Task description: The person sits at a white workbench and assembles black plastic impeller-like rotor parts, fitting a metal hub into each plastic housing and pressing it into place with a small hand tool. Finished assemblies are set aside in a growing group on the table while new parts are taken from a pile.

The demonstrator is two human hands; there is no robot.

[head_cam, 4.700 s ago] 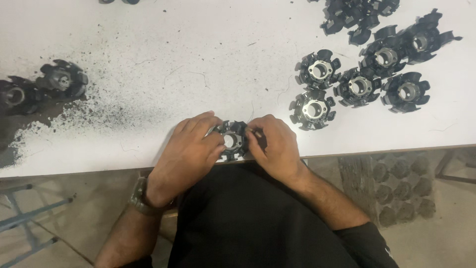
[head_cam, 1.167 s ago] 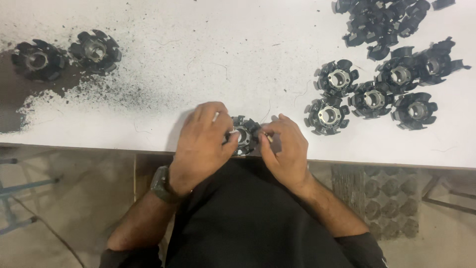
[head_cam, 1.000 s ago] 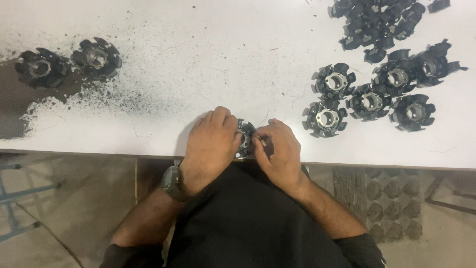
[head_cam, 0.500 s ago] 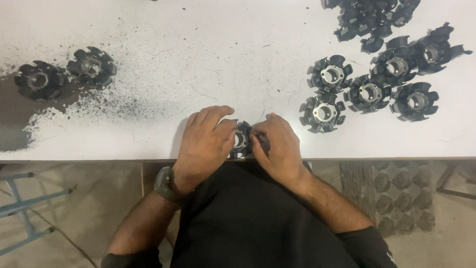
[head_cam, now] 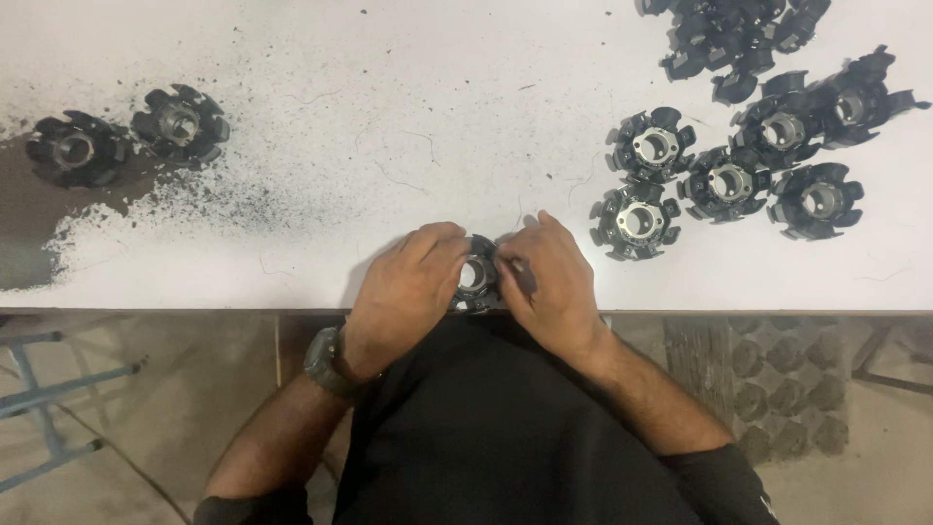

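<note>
1. The person stands at the near edge of a white table (head_cam: 408,117), both hands together over one small black toothed ring part (head_cam: 476,277) that sits right at that edge, in the middle of the scene.
2. The left hand (head_cam: 408,282) cups the part from the left, fingers curled close around its rim, thumb side against it (a dark wristwatch (head_cam: 326,360) sits on that wrist).
3. The right hand (head_cam: 554,282) closes on the part from the right, fingertips pressed at its upper right rim; the fingers are drawn together on it, and only the part's pale centre hole and a little of its rim show between the two hands.
4. To the right, near the right hand, lies a group of like black parts (head_cam: 729,180), each with a light metal core; the nearest one (head_cam: 637,219) is just beside the right knuckles but apart from them.
5. Further off, at the far right corner, a denser heap of dark parts (head_cam: 739,39) is piled.
6. At the far left two more parts (head_cam: 126,136) lie side by side, with a spread of black grit (head_cam: 194,209) and a dark stain about them.
</note>
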